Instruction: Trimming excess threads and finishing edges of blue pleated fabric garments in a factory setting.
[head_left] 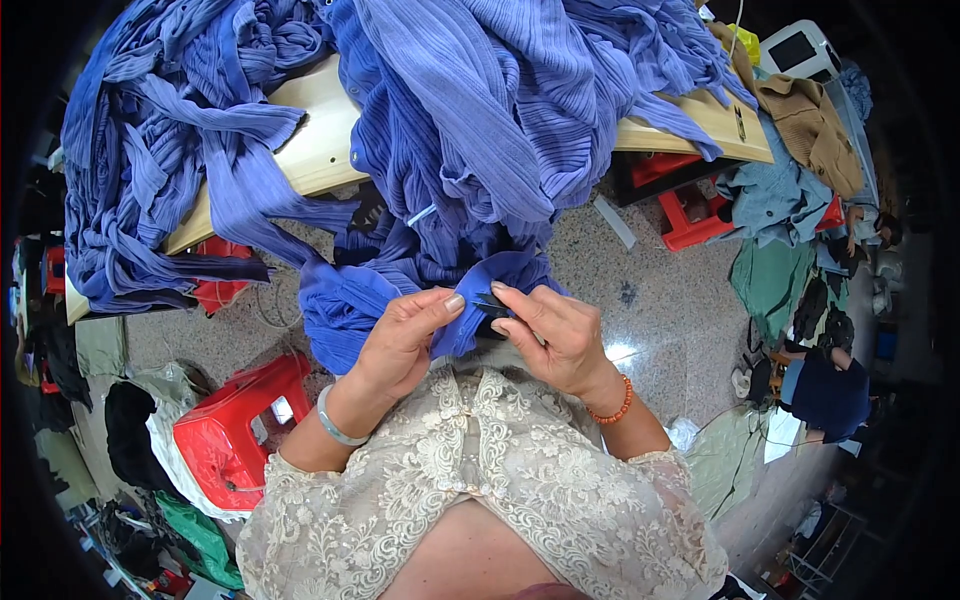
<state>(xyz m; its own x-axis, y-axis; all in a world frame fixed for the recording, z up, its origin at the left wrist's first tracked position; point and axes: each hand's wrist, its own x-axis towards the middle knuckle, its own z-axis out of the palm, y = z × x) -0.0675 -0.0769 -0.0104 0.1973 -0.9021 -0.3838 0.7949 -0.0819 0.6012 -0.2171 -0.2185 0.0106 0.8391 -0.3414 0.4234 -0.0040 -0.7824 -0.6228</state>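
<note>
My left hand (408,335) pinches the edge of a blue ribbed knit garment (345,315) between thumb and fingertips, in front of my chest. Closed around small black thread snips (491,306), my right hand (556,335) holds their pointed blades toward the left, against the cloth and close to my left fingertips. The garment hangs down from the table edge toward me in folds. Whether a thread lies between the blades is too small to tell.
Heaps of blue knit garments (450,90) cover much of the pale wooden table (315,125). Another small cutting tool (740,123) lies at its right end. A red stool (235,430) stands at my left. Brown clothing (815,125) and a green cloth (770,285) are at the right.
</note>
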